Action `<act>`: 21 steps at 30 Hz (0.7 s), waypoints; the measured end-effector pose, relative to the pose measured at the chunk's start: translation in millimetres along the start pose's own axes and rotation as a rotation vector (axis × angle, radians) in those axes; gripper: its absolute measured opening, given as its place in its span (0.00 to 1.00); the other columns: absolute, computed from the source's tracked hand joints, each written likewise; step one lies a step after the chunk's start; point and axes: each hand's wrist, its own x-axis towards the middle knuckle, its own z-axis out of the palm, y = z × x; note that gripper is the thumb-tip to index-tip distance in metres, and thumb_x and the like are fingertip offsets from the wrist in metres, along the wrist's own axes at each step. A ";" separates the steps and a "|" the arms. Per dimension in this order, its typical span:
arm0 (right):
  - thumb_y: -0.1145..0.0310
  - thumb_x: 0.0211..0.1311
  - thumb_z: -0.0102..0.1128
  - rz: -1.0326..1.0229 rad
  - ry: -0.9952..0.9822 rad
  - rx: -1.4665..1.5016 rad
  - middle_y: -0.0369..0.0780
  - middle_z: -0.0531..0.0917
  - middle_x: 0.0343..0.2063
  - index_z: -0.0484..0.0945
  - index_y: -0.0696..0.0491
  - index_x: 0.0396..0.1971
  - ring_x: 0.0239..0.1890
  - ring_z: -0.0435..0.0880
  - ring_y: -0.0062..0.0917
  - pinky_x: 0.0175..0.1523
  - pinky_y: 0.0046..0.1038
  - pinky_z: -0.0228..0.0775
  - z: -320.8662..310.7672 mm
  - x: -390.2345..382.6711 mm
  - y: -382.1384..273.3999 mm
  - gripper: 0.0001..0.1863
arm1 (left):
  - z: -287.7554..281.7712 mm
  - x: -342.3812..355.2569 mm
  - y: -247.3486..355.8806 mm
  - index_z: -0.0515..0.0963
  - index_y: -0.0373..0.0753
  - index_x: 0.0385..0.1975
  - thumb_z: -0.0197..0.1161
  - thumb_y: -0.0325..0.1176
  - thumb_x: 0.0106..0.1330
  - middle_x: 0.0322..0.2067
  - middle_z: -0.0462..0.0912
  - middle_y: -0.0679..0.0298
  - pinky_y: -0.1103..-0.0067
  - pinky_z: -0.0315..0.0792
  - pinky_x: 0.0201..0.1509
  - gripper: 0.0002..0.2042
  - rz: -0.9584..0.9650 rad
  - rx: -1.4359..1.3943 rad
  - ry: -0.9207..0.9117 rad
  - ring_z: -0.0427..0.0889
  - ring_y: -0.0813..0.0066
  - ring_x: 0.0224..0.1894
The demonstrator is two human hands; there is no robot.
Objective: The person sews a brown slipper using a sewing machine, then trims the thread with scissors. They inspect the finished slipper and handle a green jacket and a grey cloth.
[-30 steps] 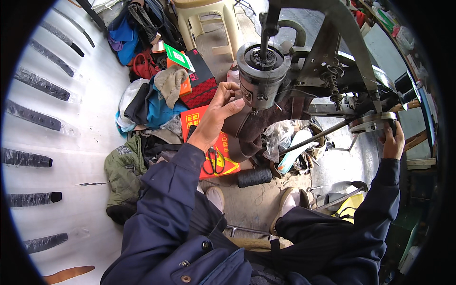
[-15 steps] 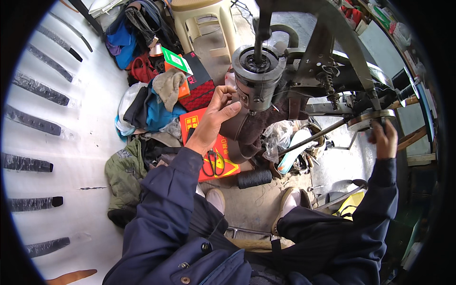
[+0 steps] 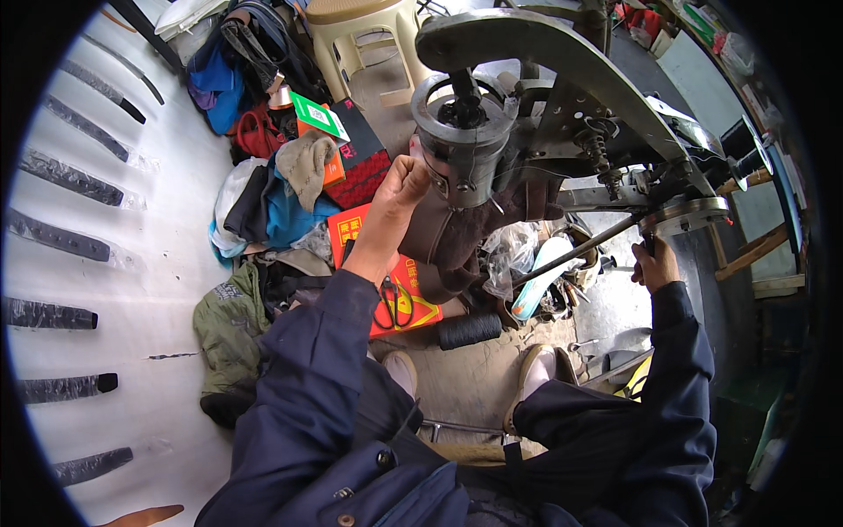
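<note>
A metal hand-cranked sewing machine stands in front of me, with a round cylinder head (image 3: 465, 145) and a long curved arm (image 3: 544, 44). My left hand (image 3: 399, 198) is closed against the cylinder's lower left side; what its fingers pinch, if anything, is hidden. Below the head hangs a dark brown, fuzzy-lined piece (image 3: 452, 241) that looks like a boot, partly covered by the machine and my hand. On the right, my right hand (image 3: 657, 263) is wrapped round the crank handle (image 3: 648, 241), under the machine's round wheel (image 3: 689, 217).
Scissors (image 3: 392, 303) lie on a red and yellow box (image 3: 413, 283), beside a black thread spool (image 3: 470, 331). Clothes (image 3: 228, 325) are heaped at left, with a plastic stool (image 3: 360, 44) behind. A light blue insole (image 3: 540, 281) and plastic bag (image 3: 512, 259) sit under the machine.
My right hand has moved left and slightly down from the wheel's rim, now holding the crank handle. The curved arm has shifted into a different position. My left fingers have curled closed.
</note>
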 end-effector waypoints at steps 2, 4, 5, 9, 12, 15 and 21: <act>0.66 0.68 0.60 -0.009 -0.016 0.016 0.40 0.81 0.17 0.76 0.61 0.33 0.16 0.83 0.25 0.23 0.28 0.73 0.6 -8.1 -18.7 0.12 | 0.0 4.5 -1.3 0.72 0.44 0.46 0.65 0.57 0.71 0.40 0.73 0.77 0.85 0.59 0.59 0.22 -0.002 0.023 0.025 0.68 0.90 0.47; 0.66 0.68 0.60 -0.050 -0.028 0.067 0.39 0.80 0.16 0.76 0.61 0.32 0.16 0.83 0.24 0.22 0.27 0.72 -0.4 -15.5 -30.7 0.12 | -1.7 5.5 -1.9 0.72 0.44 0.44 0.68 0.53 0.70 0.38 0.72 0.77 0.87 0.62 0.53 0.20 0.039 0.001 -0.012 0.68 0.90 0.44; 0.66 0.68 0.60 -0.063 -0.037 0.079 0.39 0.80 0.16 0.76 0.61 0.32 0.16 0.83 0.24 0.22 0.26 0.72 -0.6 -18.6 -35.4 0.12 | -3.5 5.9 -1.9 0.71 0.44 0.43 0.69 0.52 0.70 0.37 0.72 0.77 0.88 0.63 0.52 0.20 0.041 0.001 -0.035 0.68 0.90 0.43; 0.66 0.68 0.62 -0.230 0.010 0.115 0.38 0.80 0.17 0.77 0.60 0.33 0.17 0.79 0.20 0.24 0.24 0.70 -18.5 -30.7 -48.7 0.11 | -9.2 4.0 -5.6 0.70 0.43 0.44 0.72 0.47 0.68 0.36 0.72 0.75 0.88 0.64 0.50 0.19 0.049 0.007 -0.060 0.69 0.89 0.42; 0.67 0.69 0.62 -0.387 0.171 0.219 0.35 0.80 0.21 0.78 0.60 0.37 0.20 0.77 0.17 0.26 0.23 0.69 -65.2 -24.1 -41.4 0.10 | -13.6 5.1 -9.0 0.71 0.43 0.46 0.71 0.43 0.70 0.39 0.74 0.75 0.87 0.64 0.53 0.17 0.060 0.047 -0.073 0.70 0.89 0.44; 0.69 0.69 0.61 -0.326 0.499 0.158 0.33 0.80 0.25 0.79 0.57 0.41 0.22 0.76 0.17 0.27 0.23 0.69 -112.6 10.6 -8.2 0.07 | -18.4 3.7 -9.9 0.72 0.42 0.49 0.67 0.41 0.74 0.43 0.76 0.75 0.86 0.65 0.59 0.15 0.076 0.112 -0.106 0.73 0.88 0.49; 0.64 0.70 0.61 -0.072 0.329 0.077 0.35 0.78 0.20 0.78 0.53 0.42 0.17 0.78 0.21 0.22 0.24 0.69 -81.6 48.4 61.2 0.09 | -14.5 1.5 -10.2 0.72 0.42 0.43 0.70 0.39 0.70 0.37 0.74 0.74 0.86 0.64 0.50 0.13 0.073 0.065 -0.044 0.70 0.88 0.42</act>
